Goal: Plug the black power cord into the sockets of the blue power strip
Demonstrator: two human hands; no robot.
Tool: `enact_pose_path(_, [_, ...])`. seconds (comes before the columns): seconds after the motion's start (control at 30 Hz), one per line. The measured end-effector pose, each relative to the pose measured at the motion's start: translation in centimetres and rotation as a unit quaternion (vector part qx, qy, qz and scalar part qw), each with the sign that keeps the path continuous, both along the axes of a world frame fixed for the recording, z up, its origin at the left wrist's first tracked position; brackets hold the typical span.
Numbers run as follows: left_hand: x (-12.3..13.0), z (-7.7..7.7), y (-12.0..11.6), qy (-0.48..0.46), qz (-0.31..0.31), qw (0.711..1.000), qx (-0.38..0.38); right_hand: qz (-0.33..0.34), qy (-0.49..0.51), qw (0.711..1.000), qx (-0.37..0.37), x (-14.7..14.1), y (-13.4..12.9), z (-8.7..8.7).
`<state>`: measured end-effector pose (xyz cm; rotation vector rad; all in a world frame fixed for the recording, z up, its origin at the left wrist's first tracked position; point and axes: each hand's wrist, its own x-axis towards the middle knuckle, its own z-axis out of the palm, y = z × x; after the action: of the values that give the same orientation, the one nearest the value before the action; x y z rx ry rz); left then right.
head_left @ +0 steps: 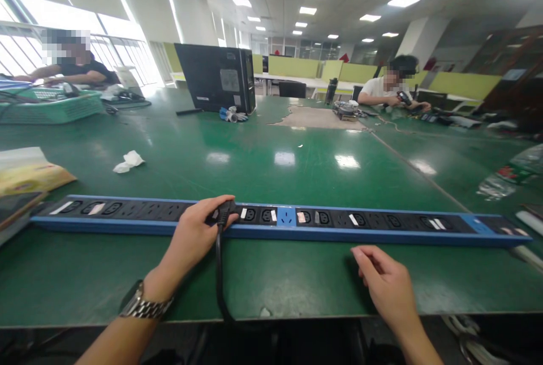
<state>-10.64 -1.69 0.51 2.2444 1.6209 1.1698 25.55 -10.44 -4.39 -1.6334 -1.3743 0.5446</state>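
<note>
A long blue and black power strip (254,232) lies across the table in front of me, with rows of sockets and several white or pinkish stickers. My left hand (199,228), with a metal-band watch on the wrist, is closed around a black power plug (225,209) at the strip, left of its middle. How far the plug sits in a socket is hidden by my fingers. Its black cord (219,274) hangs down over the table's front edge. My right hand (384,280) hovers just in front of the strip, fingers curled together, with nothing visible in it.
Crumpled tissue (129,161) lies behind the strip on the green table (254,178). A black computer case (216,79) stands farther back with gloves (232,115) beside it. A green basket (55,110) is at left, a plastic bottle (513,172) at right. Two people sit across the table.
</note>
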Motion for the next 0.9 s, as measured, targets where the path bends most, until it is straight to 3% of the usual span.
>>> enact_pose_path(0.37, [-2.3,0.0,0.9,0.087,-0.075,0.993,-0.016,-0.024,-0.01,0.999,0.039,-0.7,-0.2,0.3])
enact_pose_path(0.6, [-1.9,0.1,0.5,0.056,-0.073,0.996,-0.018,-0.016,-0.041,0.998,0.043,-0.8,-0.3,0.7])
enact_pose_path(0.77, [-0.2,0.4,-0.5,-0.095,-0.012,0.995,0.028,0.01,-0.061,0.998,0.034,-0.4,-0.1,0.5])
enact_pose_path(0.9, [3.7,0.8,-0.3,-0.097,-0.103,0.99,-0.021,0.012,-0.071,0.997,0.033,-0.3,-0.1,0.5])
